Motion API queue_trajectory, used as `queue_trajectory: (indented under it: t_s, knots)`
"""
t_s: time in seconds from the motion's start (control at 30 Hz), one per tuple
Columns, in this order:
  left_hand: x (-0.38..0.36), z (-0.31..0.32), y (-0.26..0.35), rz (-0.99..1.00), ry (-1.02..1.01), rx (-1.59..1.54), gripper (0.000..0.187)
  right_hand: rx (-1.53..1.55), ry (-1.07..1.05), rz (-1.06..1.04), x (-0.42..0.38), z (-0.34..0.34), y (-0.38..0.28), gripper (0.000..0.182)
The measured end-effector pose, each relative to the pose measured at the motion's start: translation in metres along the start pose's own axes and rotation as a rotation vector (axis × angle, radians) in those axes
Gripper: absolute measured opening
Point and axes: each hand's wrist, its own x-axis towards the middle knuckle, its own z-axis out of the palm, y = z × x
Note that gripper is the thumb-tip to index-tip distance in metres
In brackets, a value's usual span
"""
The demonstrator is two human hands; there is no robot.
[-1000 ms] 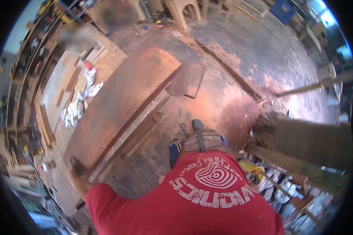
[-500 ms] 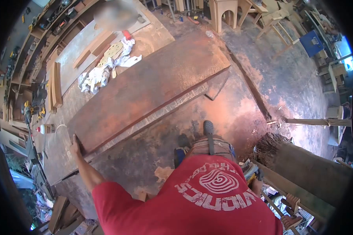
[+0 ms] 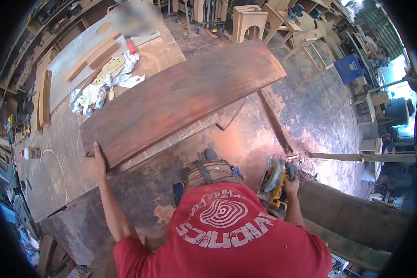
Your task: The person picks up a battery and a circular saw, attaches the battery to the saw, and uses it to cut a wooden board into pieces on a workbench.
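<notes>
A long reddish-brown wooden board [image 3: 185,97] lies at a slant over the worktable, its right end reaching out past the table's edge. My left hand [image 3: 96,163] grips the board's near left end, thumb on top and the other fingers partly hidden. In my right hand [image 3: 291,184] is a yellow circular saw [image 3: 274,181], held by its handle at my right side, apart from the board. Its round guard faces away from the handle.
On the worktable [image 3: 60,176] are white rags [image 3: 89,98], sanding discs [image 3: 112,68], wood strips [image 3: 42,99] and a red-capped bottle [image 3: 31,153]. A wooden pole [image 3: 356,157] and a large dark slab [image 3: 352,204] stand to the right. Chairs [image 3: 310,55] are at the back.
My right hand has come up from low at my side, bringing the circular saw into full view. The board's right end has swung outward, while my left hand stays at its left end.
</notes>
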Motion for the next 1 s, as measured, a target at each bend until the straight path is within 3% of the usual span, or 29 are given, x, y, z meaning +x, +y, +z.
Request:
queue_trajectory:
  t_s: [0.1,0.17,0.3,0.4,0.6,0.8,1.0]
  knots:
    - [-0.016,0.014,0.034,-0.002,0.083,0.089,0.091,0.123,-0.027,-0.191,0.018,-0.017,-0.068,0.041]
    - [-0.024,0.020,0.048,0.021,0.061,0.036,0.091,0.038,-0.070,-0.290,0.032,-0.033,-0.115,0.045]
    - [-0.038,0.010,0.066,-0.034,-0.040,-0.006,0.094,0.061,-0.226,-0.412,0.031,-0.067,-0.215,0.048]
    - [-0.031,0.021,0.059,-0.046,-0.008,0.069,0.096,0.109,-0.283,-0.482,0.010,-0.095,-0.270,0.051]
    - [0.002,0.019,0.038,0.113,-0.237,-0.056,0.097,0.347,-0.442,-0.495,-0.046,-0.138,-0.324,0.052]
    - [0.006,0.018,0.042,0.169,-0.206,-0.040,0.098,0.367,-0.462,-0.534,-0.072,-0.122,-0.349,0.055]
    - [-0.026,-0.005,0.054,0.050,-0.229,0.062,0.100,0.290,-0.522,-0.623,-0.073,-0.093,-0.388,0.053]
